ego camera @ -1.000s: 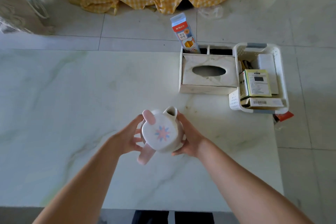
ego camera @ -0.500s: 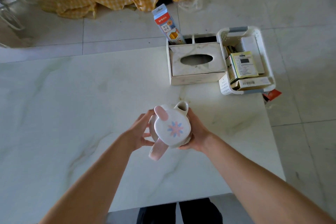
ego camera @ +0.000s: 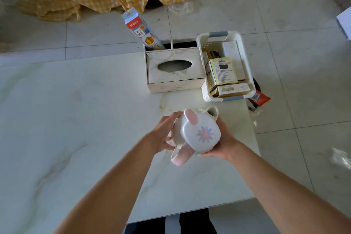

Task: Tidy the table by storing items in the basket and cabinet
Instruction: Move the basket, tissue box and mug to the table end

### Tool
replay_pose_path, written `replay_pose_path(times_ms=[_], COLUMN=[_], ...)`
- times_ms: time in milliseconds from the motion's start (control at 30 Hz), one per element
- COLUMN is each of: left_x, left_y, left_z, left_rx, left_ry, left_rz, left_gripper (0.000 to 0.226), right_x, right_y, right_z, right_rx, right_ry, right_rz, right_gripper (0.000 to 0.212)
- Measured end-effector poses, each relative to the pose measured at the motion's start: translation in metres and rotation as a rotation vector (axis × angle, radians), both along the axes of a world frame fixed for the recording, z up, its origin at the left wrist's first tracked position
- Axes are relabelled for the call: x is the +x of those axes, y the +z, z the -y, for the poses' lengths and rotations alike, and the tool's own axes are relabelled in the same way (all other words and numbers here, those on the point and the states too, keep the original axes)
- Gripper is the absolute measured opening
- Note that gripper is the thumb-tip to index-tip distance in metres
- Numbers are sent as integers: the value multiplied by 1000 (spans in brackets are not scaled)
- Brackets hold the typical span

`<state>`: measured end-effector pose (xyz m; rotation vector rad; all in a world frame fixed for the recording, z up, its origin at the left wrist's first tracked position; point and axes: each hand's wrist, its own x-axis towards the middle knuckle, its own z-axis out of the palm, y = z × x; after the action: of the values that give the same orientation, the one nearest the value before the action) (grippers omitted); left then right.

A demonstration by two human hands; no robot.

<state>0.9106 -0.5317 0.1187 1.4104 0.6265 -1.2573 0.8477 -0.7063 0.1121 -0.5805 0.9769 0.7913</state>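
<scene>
A white teapot with a pink handle is held above the marble table, gripped between the left hand and right hand, fingers curled round its sides. Farther off, a tissue box is set just beside a white basket filled with boxes.

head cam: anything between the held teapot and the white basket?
Nothing. In the head view only a bare stretch of marble table separates the teapot from the basket.
</scene>
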Motion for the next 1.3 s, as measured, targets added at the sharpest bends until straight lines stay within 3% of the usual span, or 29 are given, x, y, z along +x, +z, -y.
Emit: replay_pose_path(times_ms=[267,700,933,1000,1200,1300], left_x=[13,14,-6,-12,-15,-21], left_y=[1,-6,-9,-8,-4,0], left_z=[49,78,65,65,62,55], left_rx=[-9,14,-19,-25,-35,-53], left_ry=[-132,-103,71,95,97,129], left_rz=[15,-5,32,69,128,112], left_gripper=[30,54,50,38,44,42], right_x=[-5,-5,0,-2,-8,-14], right_y=[-3,-5,3,6,11,12], right_z=[46,70,72,68,63,60], right_rx=[-229,-281,-340,-323,-399,-531], right_ry=[-57,-67,-11,-53,-95,-98], right_rz=[-43,-95,-56,-62,-63,-95], right_gripper=[56,71,49,50,44,53])
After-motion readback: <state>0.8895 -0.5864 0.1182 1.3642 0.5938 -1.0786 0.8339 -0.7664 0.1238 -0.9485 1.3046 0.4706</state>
